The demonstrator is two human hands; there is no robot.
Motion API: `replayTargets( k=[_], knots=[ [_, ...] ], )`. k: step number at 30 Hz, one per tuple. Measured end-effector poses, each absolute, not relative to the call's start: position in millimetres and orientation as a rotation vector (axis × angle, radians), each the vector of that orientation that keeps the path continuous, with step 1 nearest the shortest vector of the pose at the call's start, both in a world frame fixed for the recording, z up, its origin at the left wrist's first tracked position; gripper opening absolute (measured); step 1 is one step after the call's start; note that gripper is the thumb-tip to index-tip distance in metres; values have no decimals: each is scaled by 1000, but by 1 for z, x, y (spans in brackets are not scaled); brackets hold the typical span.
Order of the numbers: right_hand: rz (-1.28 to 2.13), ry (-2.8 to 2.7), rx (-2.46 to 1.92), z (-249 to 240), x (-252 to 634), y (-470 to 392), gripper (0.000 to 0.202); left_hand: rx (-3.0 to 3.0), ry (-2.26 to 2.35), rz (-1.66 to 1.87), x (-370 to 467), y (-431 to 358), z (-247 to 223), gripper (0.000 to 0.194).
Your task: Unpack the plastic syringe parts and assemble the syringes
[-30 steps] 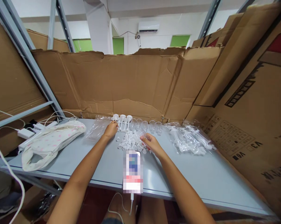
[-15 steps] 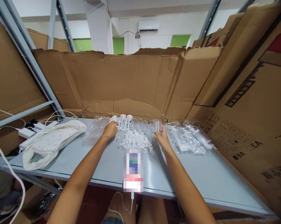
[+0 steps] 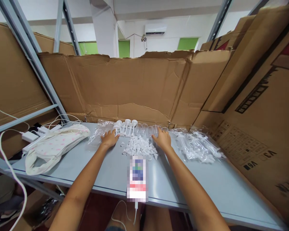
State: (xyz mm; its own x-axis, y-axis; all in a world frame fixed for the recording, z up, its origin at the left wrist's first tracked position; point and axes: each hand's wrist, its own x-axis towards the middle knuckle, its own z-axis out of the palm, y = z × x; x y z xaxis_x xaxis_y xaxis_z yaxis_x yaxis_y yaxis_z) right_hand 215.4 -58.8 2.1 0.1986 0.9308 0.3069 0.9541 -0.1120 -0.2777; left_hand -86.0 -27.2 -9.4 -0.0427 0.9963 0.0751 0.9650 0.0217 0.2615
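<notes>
My left hand [image 3: 110, 139] lies at the left of a row of white plunger-like parts [image 3: 127, 126] with round heads, fingers spread, beside a clear plastic bag [image 3: 95, 136]. It appears to hold nothing. My right hand [image 3: 163, 139] is at the right end of several clear ribbed plastic cylinders [image 3: 144, 129], its thumb and fingers apart. Its fingertips reach the nearest cylinders; whether they touch is hard to see. Between the hands sits a heap of small white cone-shaped caps [image 3: 139, 147].
Clear bags of white parts [image 3: 197, 146] lie at right. A phone with a blurred screen [image 3: 137, 178] is at the front edge, its cable hanging down. A spotted cloth bag [image 3: 58, 147] and a power strip [image 3: 38, 138] are at left. Cardboard [image 3: 130, 83] walls the back.
My right hand has let go of the clear cylinder it held and shifted slightly left. My left hand has drawn back from the white plunger-like parts, its fingers spreading. The view has shifted slightly.
</notes>
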Motion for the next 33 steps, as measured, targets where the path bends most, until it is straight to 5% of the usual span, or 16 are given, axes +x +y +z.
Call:
replayTargets(
  k=[16,22,33],
  knots=[
    [-165,-1711,-2143,-16,219,-40,65,2229,2061,281,-104,-32,-16,58],
    [-248,-1646,-2118,-1,241,-54,49,2369,2151,409,-104,-33,-13,50],
    [-140,-1197,-2716,7,354,-102,64,2573,2109,672,-85,-43,0,41]
  ],
)
